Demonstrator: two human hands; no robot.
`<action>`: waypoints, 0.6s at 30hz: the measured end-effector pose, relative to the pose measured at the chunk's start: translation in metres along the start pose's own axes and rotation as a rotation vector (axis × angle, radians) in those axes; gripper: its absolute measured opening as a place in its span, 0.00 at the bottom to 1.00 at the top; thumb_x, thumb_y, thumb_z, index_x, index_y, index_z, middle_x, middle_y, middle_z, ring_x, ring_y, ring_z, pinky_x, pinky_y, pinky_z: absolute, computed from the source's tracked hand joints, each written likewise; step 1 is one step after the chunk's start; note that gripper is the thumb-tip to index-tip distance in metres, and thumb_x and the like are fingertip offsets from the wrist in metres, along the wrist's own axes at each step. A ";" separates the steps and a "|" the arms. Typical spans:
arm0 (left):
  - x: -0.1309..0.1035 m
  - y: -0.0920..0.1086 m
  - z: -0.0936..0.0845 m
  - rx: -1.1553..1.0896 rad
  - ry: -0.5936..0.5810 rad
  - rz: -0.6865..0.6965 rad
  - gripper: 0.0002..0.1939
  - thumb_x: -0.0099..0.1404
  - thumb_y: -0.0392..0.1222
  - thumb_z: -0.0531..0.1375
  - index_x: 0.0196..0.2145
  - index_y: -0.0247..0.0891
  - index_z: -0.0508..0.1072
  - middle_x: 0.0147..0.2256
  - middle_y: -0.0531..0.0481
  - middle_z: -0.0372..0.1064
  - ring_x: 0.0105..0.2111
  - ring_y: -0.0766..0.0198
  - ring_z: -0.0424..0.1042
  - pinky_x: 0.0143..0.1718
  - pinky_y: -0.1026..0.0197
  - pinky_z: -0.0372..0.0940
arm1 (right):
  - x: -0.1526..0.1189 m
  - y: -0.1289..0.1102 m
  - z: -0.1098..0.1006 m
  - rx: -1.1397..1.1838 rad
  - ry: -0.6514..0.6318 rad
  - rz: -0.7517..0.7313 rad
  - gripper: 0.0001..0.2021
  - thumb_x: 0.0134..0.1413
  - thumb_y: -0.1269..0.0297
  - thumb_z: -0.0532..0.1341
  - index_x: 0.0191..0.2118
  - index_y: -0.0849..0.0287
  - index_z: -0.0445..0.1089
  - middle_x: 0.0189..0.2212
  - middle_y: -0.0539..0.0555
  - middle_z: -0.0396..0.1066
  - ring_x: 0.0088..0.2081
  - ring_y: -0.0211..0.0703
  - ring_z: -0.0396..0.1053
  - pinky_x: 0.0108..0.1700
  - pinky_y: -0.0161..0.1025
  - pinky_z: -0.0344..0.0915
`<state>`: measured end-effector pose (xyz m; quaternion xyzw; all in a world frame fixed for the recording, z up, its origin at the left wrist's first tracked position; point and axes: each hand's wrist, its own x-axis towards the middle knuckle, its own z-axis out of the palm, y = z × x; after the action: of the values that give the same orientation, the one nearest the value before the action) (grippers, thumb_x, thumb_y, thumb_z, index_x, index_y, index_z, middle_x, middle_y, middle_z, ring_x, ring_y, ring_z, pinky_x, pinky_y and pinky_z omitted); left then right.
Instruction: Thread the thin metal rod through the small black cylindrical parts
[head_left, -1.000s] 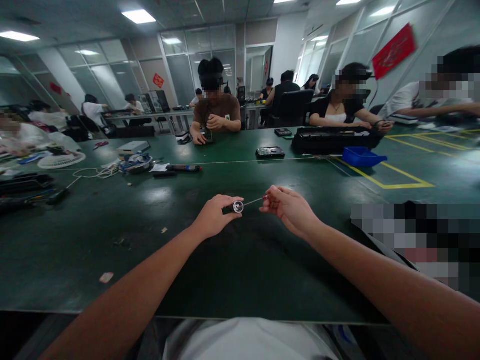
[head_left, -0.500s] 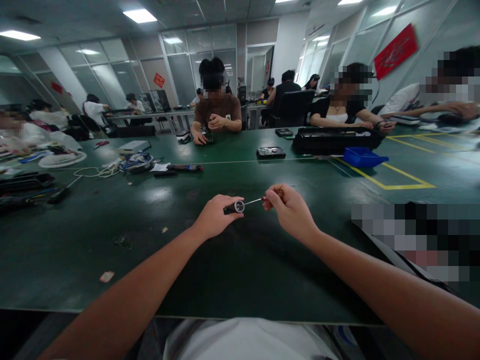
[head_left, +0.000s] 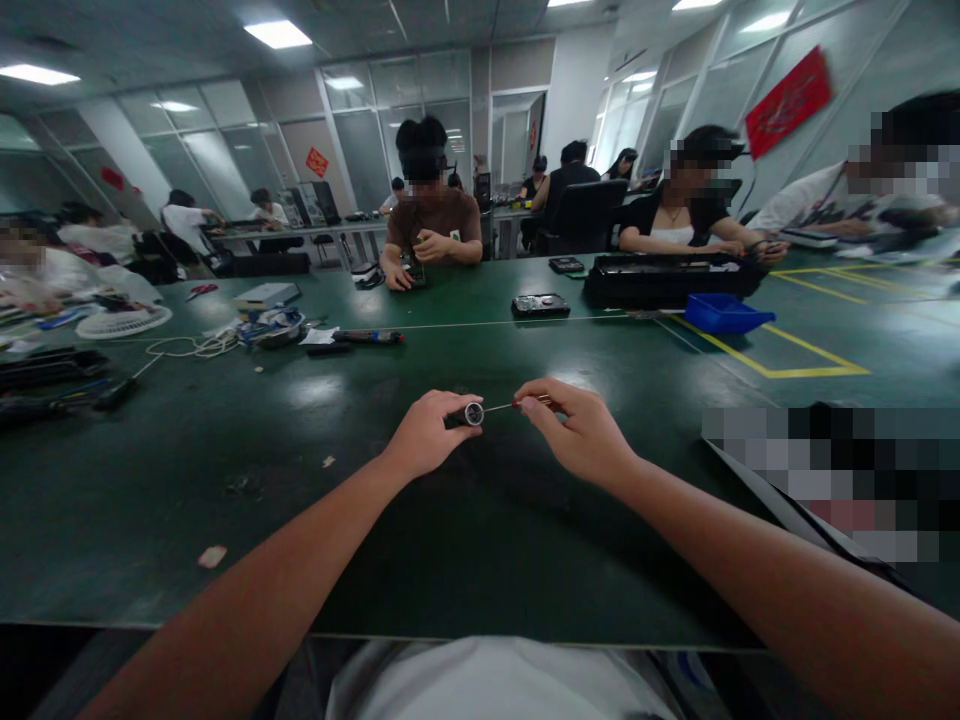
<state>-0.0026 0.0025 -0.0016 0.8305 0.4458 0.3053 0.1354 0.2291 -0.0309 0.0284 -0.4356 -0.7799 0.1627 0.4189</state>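
Note:
Above the green table (head_left: 465, 560), my left hand (head_left: 429, 436) is closed round a dark cylinder (head_left: 472, 413) whose round, light-rimmed end faces me. My right hand (head_left: 574, 425) grips a screwdriver (head_left: 538, 401) with a reddish handle, mostly covered by the fingers. Its thin metal shaft points left and reaches the right side of the cylinder's rim; whether the tip touches cannot be made out. The inside of the cylinder's end is too small to read.
Across the table lie a silver-black drive (head_left: 541, 305), a blue bin (head_left: 727, 313) and a long black housing (head_left: 667, 282). At left are a dark tool (head_left: 371, 337), cables (head_left: 271, 325) and a white fan grille (head_left: 124, 320). A person sits opposite.
My right hand has shifted slightly left and down, and the screwdriver now lies flatter. The cylinder in my left hand has moved a little to the left.

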 end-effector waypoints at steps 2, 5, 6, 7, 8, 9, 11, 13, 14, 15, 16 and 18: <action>0.000 0.000 0.000 -0.004 -0.002 0.006 0.21 0.60 0.41 0.68 0.51 0.45 0.75 0.48 0.50 0.75 0.48 0.57 0.70 0.53 0.52 0.63 | 0.000 0.000 0.000 -0.032 -0.018 0.043 0.14 0.66 0.58 0.52 0.37 0.56 0.73 0.24 0.50 0.72 0.26 0.41 0.69 0.31 0.38 0.62; 0.000 -0.001 0.001 -0.009 0.000 0.016 0.21 0.60 0.41 0.68 0.51 0.46 0.75 0.48 0.51 0.75 0.48 0.57 0.70 0.52 0.52 0.63 | 0.000 0.000 0.002 -0.067 -0.018 0.069 0.14 0.67 0.58 0.52 0.46 0.57 0.72 0.24 0.50 0.72 0.24 0.41 0.67 0.29 0.39 0.60; 0.000 -0.001 0.002 -0.011 0.004 0.017 0.21 0.60 0.41 0.68 0.51 0.46 0.75 0.48 0.51 0.75 0.48 0.57 0.70 0.52 0.52 0.63 | 0.000 0.000 0.003 -0.075 -0.014 0.060 0.14 0.66 0.59 0.52 0.50 0.57 0.69 0.26 0.50 0.72 0.24 0.41 0.68 0.30 0.39 0.61; 0.000 -0.002 0.002 -0.013 0.010 0.014 0.21 0.60 0.41 0.68 0.51 0.46 0.75 0.48 0.51 0.75 0.48 0.57 0.70 0.52 0.52 0.63 | -0.001 0.000 0.004 -0.077 -0.012 0.044 0.14 0.66 0.61 0.53 0.53 0.57 0.67 0.27 0.51 0.73 0.26 0.42 0.69 0.31 0.39 0.62; 0.000 -0.002 0.002 -0.014 0.015 0.007 0.21 0.60 0.41 0.67 0.52 0.46 0.75 0.47 0.51 0.75 0.47 0.57 0.70 0.52 0.52 0.63 | -0.002 0.000 0.005 -0.075 -0.011 0.024 0.15 0.65 0.62 0.53 0.55 0.57 0.65 0.29 0.52 0.74 0.28 0.43 0.70 0.33 0.40 0.63; 0.000 -0.003 0.002 -0.013 0.019 -0.001 0.20 0.60 0.42 0.67 0.52 0.46 0.75 0.47 0.51 0.75 0.47 0.57 0.70 0.51 0.52 0.63 | -0.002 -0.001 0.005 -0.071 -0.008 0.006 0.15 0.64 0.63 0.54 0.54 0.57 0.64 0.31 0.53 0.74 0.31 0.44 0.71 0.35 0.41 0.64; 0.000 -0.003 0.002 -0.008 0.020 -0.013 0.20 0.61 0.42 0.67 0.51 0.45 0.75 0.47 0.50 0.75 0.47 0.56 0.70 0.51 0.52 0.63 | -0.002 -0.001 0.005 -0.068 -0.004 0.001 0.13 0.64 0.64 0.54 0.52 0.57 0.65 0.35 0.55 0.75 0.35 0.46 0.72 0.37 0.41 0.64; 0.000 -0.002 0.002 0.000 0.011 -0.011 0.20 0.61 0.42 0.67 0.51 0.45 0.75 0.47 0.50 0.75 0.47 0.56 0.70 0.51 0.52 0.63 | -0.001 -0.001 0.004 -0.081 -0.021 0.044 0.11 0.66 0.61 0.52 0.47 0.57 0.68 0.31 0.53 0.74 0.32 0.45 0.72 0.34 0.40 0.63; 0.000 -0.002 0.002 0.004 0.006 -0.006 0.20 0.60 0.41 0.67 0.51 0.45 0.75 0.47 0.50 0.75 0.47 0.57 0.70 0.51 0.52 0.63 | 0.000 -0.001 0.004 -0.096 -0.036 0.066 0.13 0.67 0.59 0.51 0.44 0.56 0.70 0.28 0.52 0.73 0.30 0.44 0.71 0.32 0.39 0.62; 0.000 -0.002 0.002 0.005 0.003 -0.002 0.20 0.60 0.40 0.67 0.51 0.46 0.75 0.47 0.51 0.75 0.47 0.57 0.70 0.51 0.52 0.63 | 0.001 0.000 0.003 -0.114 -0.050 0.081 0.15 0.68 0.57 0.49 0.41 0.56 0.71 0.26 0.51 0.72 0.28 0.43 0.70 0.31 0.39 0.60; 0.000 -0.001 0.002 0.005 0.002 0.000 0.20 0.60 0.40 0.67 0.51 0.46 0.75 0.47 0.51 0.75 0.47 0.57 0.70 0.51 0.52 0.63 | 0.002 0.001 0.003 -0.131 -0.058 0.087 0.17 0.68 0.56 0.48 0.38 0.56 0.72 0.25 0.51 0.72 0.27 0.43 0.69 0.31 0.39 0.60; 0.000 -0.001 0.002 0.004 0.003 0.001 0.20 0.60 0.40 0.67 0.51 0.46 0.75 0.47 0.51 0.75 0.47 0.57 0.70 0.51 0.52 0.63 | 0.003 0.002 0.003 -0.145 -0.054 0.071 0.17 0.68 0.57 0.49 0.38 0.55 0.73 0.27 0.52 0.74 0.29 0.43 0.70 0.32 0.39 0.60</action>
<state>-0.0019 0.0028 -0.0041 0.8306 0.4461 0.3056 0.1330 0.2270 -0.0270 0.0271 -0.4877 -0.7847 0.1319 0.3591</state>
